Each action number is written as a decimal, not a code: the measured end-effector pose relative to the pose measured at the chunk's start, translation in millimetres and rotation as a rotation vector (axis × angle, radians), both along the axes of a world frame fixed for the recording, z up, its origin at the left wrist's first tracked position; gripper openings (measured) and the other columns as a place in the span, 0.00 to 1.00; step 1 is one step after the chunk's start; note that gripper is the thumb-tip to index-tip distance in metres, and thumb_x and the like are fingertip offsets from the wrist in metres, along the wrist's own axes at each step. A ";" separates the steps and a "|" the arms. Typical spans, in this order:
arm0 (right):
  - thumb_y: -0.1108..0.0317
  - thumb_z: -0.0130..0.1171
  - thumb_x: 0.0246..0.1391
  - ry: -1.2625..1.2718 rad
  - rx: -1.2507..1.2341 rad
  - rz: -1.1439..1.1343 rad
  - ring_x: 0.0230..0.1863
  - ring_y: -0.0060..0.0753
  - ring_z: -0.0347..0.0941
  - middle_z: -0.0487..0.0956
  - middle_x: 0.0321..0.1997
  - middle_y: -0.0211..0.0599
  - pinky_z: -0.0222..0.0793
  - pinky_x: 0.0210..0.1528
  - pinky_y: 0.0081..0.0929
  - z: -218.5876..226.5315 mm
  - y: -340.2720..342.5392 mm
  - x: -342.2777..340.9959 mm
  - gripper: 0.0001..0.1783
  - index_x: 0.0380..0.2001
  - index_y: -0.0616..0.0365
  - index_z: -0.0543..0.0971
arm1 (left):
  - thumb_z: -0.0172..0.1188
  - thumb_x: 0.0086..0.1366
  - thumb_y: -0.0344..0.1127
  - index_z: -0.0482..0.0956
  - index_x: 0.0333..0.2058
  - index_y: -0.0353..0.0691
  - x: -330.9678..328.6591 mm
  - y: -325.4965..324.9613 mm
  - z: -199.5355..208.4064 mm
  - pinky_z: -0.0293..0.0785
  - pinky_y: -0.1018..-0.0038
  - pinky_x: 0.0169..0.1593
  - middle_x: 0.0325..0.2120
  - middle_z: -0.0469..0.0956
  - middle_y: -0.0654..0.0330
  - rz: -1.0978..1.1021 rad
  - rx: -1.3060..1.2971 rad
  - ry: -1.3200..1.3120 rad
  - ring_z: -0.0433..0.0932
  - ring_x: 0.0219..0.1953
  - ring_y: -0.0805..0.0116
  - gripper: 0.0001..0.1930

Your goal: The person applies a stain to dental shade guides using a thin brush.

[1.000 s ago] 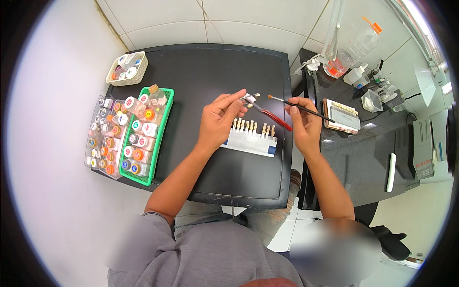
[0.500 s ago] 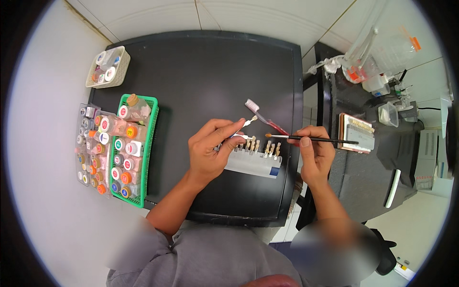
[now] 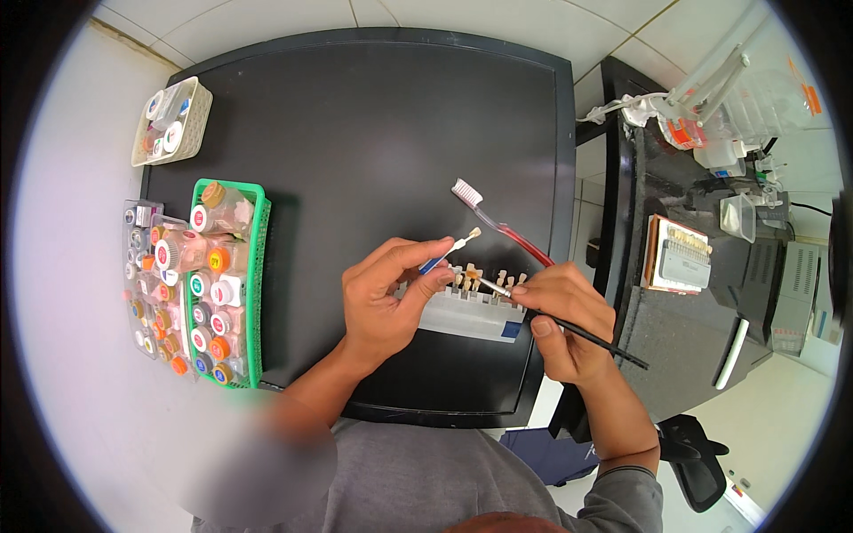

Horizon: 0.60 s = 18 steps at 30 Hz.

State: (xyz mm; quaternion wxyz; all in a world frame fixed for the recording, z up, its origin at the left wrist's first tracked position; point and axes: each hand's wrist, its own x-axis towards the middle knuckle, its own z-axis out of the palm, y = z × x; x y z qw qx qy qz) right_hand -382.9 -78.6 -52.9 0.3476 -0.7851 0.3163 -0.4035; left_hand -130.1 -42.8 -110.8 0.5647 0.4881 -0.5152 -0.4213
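Note:
My left hand [image 3: 386, 289] pinches a slim blue-and-white stick [image 3: 460, 242] with a cream, tooth-like tip. A second small white piece pokes out by its thumb; its other end is hidden. My right hand [image 3: 569, 320] grips a fine brush [image 3: 586, 331] with a black handle, metal ferrule and brown bristles. The bristles are close to that white piece, and I cannot tell if they touch. Below both hands sits a translucent grey shade guide holder [image 3: 466, 322] with several tooth-shaped tabs. A red-and-clear toothbrush [image 3: 506, 233] lies beyond, its handle end hidden behind my right hand.
On the left stand a green basket [image 3: 259, 293] of capped bottles, a clear organizer [image 3: 142, 293] of small jars and a cream basket [image 3: 197, 124]. Past the black table's right edge [image 3: 562, 160], a grey side bench holds another shade guide [image 3: 680, 258] and a white bar [image 3: 731, 354].
My right hand has come lower and tilted the brush, bringing its bristles down and left toward the left fingers. My left hand keeps its pinch. The whole view has shifted slightly.

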 end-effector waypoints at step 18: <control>0.75 0.71 0.59 0.083 -0.023 -0.081 0.39 0.44 0.83 0.90 0.39 0.40 0.76 0.46 0.39 3.6 2.7 1.2 0.10 0.44 0.63 0.90 | 0.75 0.69 0.19 0.88 0.57 0.31 -0.1 1.4 1.7 0.87 0.75 0.42 0.41 0.87 0.52 -0.044 -0.044 -0.023 0.89 0.40 0.68 0.18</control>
